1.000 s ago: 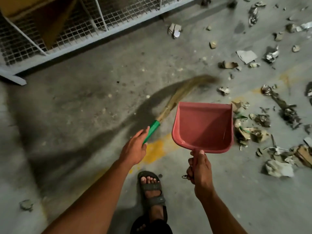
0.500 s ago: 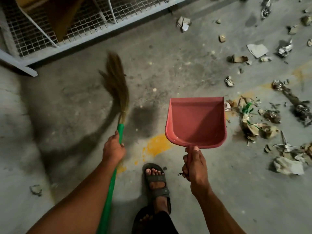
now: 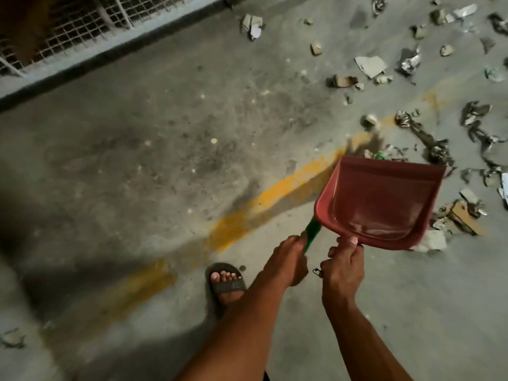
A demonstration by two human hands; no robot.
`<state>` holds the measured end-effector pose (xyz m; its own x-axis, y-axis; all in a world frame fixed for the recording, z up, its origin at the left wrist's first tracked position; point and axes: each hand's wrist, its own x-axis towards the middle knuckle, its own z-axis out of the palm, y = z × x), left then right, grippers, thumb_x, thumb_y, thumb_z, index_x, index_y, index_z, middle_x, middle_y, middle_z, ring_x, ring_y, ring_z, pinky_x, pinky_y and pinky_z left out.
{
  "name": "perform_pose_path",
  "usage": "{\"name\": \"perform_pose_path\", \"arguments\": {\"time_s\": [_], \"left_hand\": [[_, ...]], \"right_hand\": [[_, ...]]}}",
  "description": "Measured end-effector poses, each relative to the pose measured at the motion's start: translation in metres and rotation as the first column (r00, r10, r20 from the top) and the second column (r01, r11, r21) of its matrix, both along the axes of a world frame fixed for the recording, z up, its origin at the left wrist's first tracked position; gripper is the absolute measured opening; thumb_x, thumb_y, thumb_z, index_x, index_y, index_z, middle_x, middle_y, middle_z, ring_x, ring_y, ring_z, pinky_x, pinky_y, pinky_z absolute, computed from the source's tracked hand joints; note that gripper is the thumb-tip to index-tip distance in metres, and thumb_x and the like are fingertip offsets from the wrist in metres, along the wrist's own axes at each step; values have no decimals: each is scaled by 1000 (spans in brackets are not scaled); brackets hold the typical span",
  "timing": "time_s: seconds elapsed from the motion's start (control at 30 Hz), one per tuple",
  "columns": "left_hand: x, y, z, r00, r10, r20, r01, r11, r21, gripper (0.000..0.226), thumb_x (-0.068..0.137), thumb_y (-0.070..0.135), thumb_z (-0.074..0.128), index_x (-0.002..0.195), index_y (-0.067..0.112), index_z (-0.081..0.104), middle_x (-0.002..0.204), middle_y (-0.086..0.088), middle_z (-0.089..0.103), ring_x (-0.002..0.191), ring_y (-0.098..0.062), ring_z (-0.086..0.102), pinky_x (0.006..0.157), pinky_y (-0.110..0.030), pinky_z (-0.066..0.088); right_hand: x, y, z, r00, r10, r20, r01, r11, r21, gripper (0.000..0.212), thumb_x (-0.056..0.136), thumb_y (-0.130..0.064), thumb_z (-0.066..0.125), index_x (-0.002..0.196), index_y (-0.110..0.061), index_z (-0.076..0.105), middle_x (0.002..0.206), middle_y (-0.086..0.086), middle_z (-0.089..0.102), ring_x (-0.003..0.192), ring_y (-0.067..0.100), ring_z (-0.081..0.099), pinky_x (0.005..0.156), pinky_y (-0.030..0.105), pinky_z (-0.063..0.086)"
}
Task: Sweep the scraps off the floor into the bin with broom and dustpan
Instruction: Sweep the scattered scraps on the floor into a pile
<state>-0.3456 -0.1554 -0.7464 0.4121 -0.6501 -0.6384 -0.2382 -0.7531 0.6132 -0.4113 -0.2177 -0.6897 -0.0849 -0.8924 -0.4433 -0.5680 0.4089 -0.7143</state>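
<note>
My right hand [image 3: 344, 266] grips the handle of a red dustpan [image 3: 382, 200], held above the floor with its open edge pointing away toward the scraps. Just left of it my left hand [image 3: 287, 261] is closed on the green handle of a broom [image 3: 312, 233]. The broom runs up behind the pan's left side, and its straw head shows only as a blur [image 3: 360, 145] beyond the pan's far left corner. Scraps of paper, foil and cardboard [image 3: 371, 66] lie scattered over the concrete at the right. No bin is in sight.
A white wire-mesh rack [image 3: 82, 34] on a grey base runs along the top left. A faded yellow line [image 3: 275, 193] crosses the floor diagonally. My sandalled foot [image 3: 226, 281] stands just left of my hands. One stray scrap [image 3: 12, 338] lies at the far left edge.
The broom has swung from far left, its head near the rack, across to the right behind the dustpan. My left hand moved right beside my right hand. The view shifted left.
</note>
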Motion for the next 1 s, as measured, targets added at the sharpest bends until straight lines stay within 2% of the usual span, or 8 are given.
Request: {"name": "perform_pose_path", "arguments": {"time_s": [0.17, 0.3, 0.43, 0.57, 0.67, 0.83, 0.93, 1.0], "left_hand": [[21, 25, 4, 985, -23, 173, 52, 985, -163, 75, 99, 15, 55, 165, 29, 23, 157, 1, 42, 123, -34, 61, 94, -48, 56], [69, 71, 15, 961, 165, 223, -136, 981, -141, 79, 96, 18, 63, 167, 24, 28, 158, 1, 46, 134, -26, 55, 107, -37, 50], [126, 123, 27, 878, 339, 338, -364, 931, 12, 78, 96, 19, 64, 166, 17, 29, 159, -11, 46, 134, -34, 55, 109, -39, 46], [178, 178, 38, 711, 560, 425, -645, 760, 76, 77, 93, 12, 70, 162, 5, 37, 148, -26, 53, 129, -45, 56, 109, -45, 45], [211, 209, 44, 524, 716, 461, -825, 562, 65, 74, 91, 6, 71, 157, -3, 41, 141, -35, 55, 125, -51, 57, 107, -50, 47], [290, 258, 29, 273, 859, 433, -961, 266, 77, 67, 89, 5, 69, 150, -8, 45, 133, -37, 59, 118, -53, 61, 101, -50, 50], [350, 294, -7, 205, 875, 439, -976, 146, 164, 55, 88, 12, 71, 138, -6, 55, 124, -33, 66, 114, -50, 65, 97, -49, 53], [390, 316, -42, 240, 876, 418, -965, 170, 200, 55, 81, 27, 69, 131, 3, 60, 116, -27, 71, 106, -46, 70, 91, -49, 60]], "right_hand": [[5, -9, 18, 1000, -10, 23, 11, 1000, -22, 49, 107, -58, 33, 103, -19, 63, 87, 10, 66, 67, 25, 61, 55, 37, 50], [32, 1, 27, 996, 41, 73, -43, 998, 34, 52, 106, -64, 34, 97, -24, 65, 83, 9, 66, 60, 23, 58, 51, 35, 47], [79, 17, 38, 973, 176, 147, -193, 975, 107, 49, 107, -61, 37, 97, -24, 66, 78, 6, 64, 54, 17, 54, 47, 33, 44], [138, 35, 54, 905, 343, 253, -394, 899, 191, 46, 109, -56, 38, 97, -22, 65, 73, 2, 58, 54, 15, 49, 46, 30, 42], [188, 49, 59, 838, 429, 337, -514, 827, 225, 47, 110, -53, 37, 98, -17, 63, 71, 2, 49, 51, 15, 40, 45, 27, 34], [266, 77, 48, 761, 534, 368, -631, 741, 229, 47, 112, -51, 35, 99, -16, 64, 70, -1, 47, 50, 14, 35, 46, 27, 29], [303, 97, 33, 742, 548, 386, -654, 719, 238, 48, 112, -51, 35, 101, -14, 63, 70, -2, 47, 48, 11, 35, 43, 23, 29], [325, 110, 20, 730, 547, 410, -663, 711, 232, 50, 112, -51, 34, 103, -10, 61, 69, -2, 46, 47, 11, 34, 43, 22, 28]]}}
